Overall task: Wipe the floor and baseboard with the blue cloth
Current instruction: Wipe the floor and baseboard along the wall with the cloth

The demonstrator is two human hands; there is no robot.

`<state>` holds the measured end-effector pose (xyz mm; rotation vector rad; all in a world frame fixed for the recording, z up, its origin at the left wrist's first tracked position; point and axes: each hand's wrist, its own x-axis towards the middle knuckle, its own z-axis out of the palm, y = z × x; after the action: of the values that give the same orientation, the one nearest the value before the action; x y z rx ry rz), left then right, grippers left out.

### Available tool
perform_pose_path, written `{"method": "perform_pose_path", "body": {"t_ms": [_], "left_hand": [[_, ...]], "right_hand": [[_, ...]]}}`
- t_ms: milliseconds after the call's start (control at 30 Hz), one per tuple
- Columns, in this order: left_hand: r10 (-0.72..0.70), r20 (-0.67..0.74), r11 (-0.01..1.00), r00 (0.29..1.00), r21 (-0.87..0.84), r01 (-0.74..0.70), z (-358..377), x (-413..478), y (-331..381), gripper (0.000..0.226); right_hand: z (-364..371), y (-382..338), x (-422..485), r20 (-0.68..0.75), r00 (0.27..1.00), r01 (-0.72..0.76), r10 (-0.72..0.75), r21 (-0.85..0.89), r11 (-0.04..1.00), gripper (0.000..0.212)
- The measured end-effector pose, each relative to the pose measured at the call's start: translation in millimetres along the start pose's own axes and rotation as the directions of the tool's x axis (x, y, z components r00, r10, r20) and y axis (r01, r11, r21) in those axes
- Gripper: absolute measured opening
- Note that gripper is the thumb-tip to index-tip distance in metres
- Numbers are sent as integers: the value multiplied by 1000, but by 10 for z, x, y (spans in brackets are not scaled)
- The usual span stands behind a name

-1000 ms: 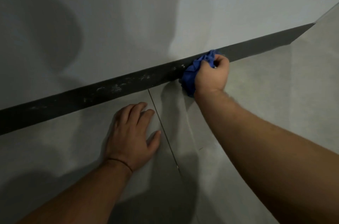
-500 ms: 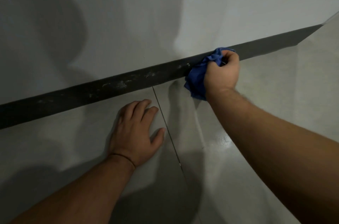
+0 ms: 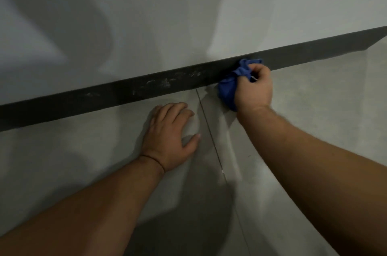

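Right hand (image 3: 253, 88) presses bunched blue cloth (image 3: 228, 90) against dusty baseboard (image 3: 146, 88)

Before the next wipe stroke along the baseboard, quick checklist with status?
1. Blue cloth gripped in right hand: ok.
2. Cloth touching baseboard: ok.
3. Left hand flat on the floor, bracing: ok.
4. Baseboard left of the cloth clean: not ok, whitish smears show.
5. Left hand clear of the baseboard: ok.
6. Cloth damp enough: cannot tell.
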<state>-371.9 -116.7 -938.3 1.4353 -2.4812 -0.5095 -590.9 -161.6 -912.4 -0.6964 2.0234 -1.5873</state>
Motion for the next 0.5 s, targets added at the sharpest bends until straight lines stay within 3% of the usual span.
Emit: {"method": "perform_pose_path", "body": {"t_ms": [133,233,367,500], "left_hand": [[-205,-170,978,964,-3,207,-211,-406,-408,51],[-304,-168,948,938,39,315,-278,-628,-705,54],[-318,-124,939,940,93,330,-193,-672,-762,58],[-299,-134,936,945,151,317,-156,-666,-799,58]], "right_hand": [[-58,-33,-23,-19,997,-78,80,66,995,13],[188,-111,-181,46,993,-108,104,96,989,15],[573,-202,-467,11,996,-90,89,130,987,17],[757,-121,-774,159,983,-86,86,-10,996,21]]}}
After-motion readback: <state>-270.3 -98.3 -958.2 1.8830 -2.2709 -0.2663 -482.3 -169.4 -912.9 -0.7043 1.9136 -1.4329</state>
